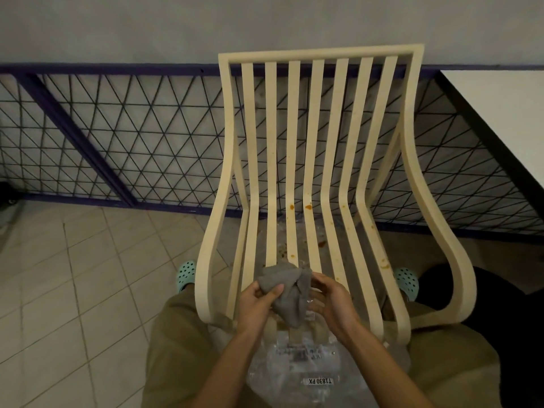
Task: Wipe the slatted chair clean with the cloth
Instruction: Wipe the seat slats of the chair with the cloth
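**DESK:** What could go wrong from here?

**FIELD:** The grey cloth is bunched between the left hand and right hand, over the seat's front edge. Wadded like that, it may smear rather than lift the orange stains at twelve o'clock, where the seat bends into the back of the slatted chair. A loose hold could also drop it through the gaps onto the clear plastic bag at six o'clock.

**DESK:** And the hands?

**FIELD:** Both are closed on the cloth. The left thumb and fingers pinch its left edge, and the right fingers curl at its right corner. Neither appears to touch a slat. A white table stands well apart at two o'clock.
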